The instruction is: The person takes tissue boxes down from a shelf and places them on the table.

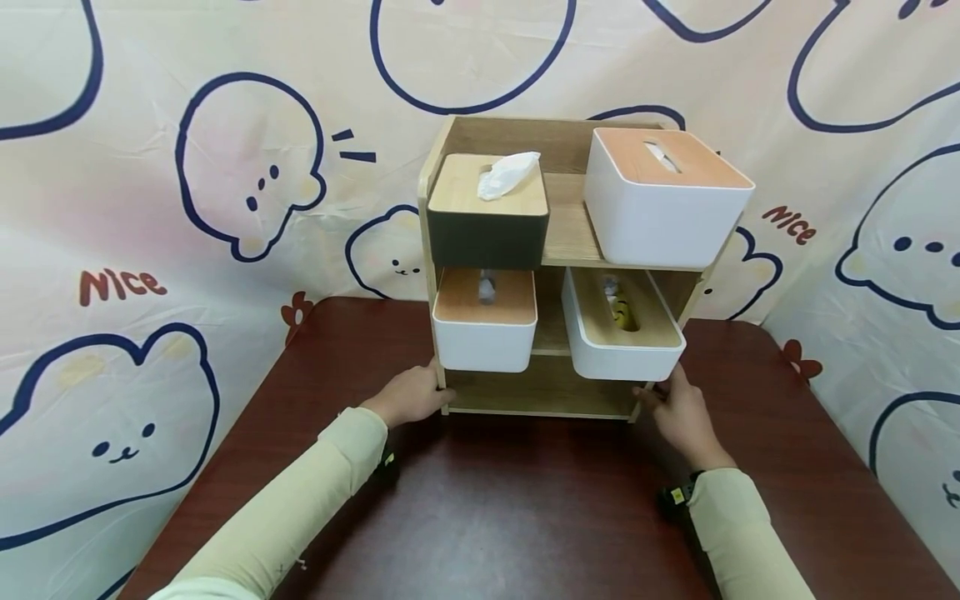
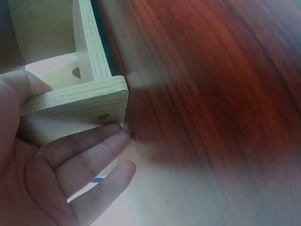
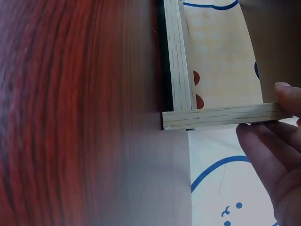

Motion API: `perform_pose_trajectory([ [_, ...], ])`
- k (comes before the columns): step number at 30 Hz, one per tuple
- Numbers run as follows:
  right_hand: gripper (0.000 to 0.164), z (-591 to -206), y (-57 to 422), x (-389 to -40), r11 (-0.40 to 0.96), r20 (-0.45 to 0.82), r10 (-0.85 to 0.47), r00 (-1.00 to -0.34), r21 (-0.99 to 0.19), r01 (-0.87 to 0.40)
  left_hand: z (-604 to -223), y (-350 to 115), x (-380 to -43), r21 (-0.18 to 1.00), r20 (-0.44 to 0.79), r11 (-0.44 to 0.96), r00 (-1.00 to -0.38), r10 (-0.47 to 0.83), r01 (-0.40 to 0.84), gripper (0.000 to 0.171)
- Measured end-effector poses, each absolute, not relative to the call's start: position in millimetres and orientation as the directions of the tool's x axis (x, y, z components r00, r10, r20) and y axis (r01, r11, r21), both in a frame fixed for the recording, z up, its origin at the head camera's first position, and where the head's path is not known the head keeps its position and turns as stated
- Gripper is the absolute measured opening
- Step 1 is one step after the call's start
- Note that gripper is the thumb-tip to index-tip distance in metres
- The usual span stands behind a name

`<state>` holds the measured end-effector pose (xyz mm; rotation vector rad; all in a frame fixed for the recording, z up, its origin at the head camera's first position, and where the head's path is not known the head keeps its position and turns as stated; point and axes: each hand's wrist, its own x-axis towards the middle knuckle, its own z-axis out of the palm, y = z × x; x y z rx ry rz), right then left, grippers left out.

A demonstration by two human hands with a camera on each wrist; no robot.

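A small light-wood shelf (image 1: 540, 396) stands on the dark red-brown table. My left hand (image 1: 408, 396) holds its left side panel low at the front. In the left wrist view the thumb lies inside that panel (image 2: 70, 117), with the fingers along its outer face. Down on the opposite side, my right hand (image 1: 682, 417) pinches the right side panel (image 3: 225, 115) between thumb and fingers. Tissue boxes fill the upper levels: a dark green one (image 1: 487, 237) and a large white one (image 1: 667, 225) on top, two smaller white ones (image 1: 483, 346) below.
The table (image 1: 540, 508) stretches in front of the shelf and to both sides. Behind it hangs a cartoon-printed cloth (image 1: 247, 167), which also covers the sides. White tissue (image 1: 510, 175) sticks out of the green box. Both smaller boxes jut past the shelf's front edge.
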<state>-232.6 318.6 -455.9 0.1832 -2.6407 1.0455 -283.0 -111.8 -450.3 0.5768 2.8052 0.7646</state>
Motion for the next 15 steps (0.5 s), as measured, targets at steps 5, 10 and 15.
perform_pose_trajectory([
  [5, 0.052, -455.7, 312.5, -232.4, 0.717, 0.3, -0.015, -0.954, -0.661, -0.219, -453.2, -116.6, -284.8, 0.528, -0.067, 0.789, -0.911, 0.407, 0.314, 0.068],
  [10, 0.051, -454.2, 308.4, -232.7, 0.721, 0.297, -0.026, -0.955, -0.656, -0.223, -454.6, -119.5, -282.9, 0.535, -0.061, 0.786, -0.914, 0.401, 0.309, 0.064],
  [15, 0.048, -453.8, 308.0, -232.3, 0.726, 0.32, -0.028, -0.947, -0.645, -0.239, -454.7, -119.7, -280.6, 0.526, -0.04, 0.789, -0.917, 0.396, 0.317, 0.057],
])
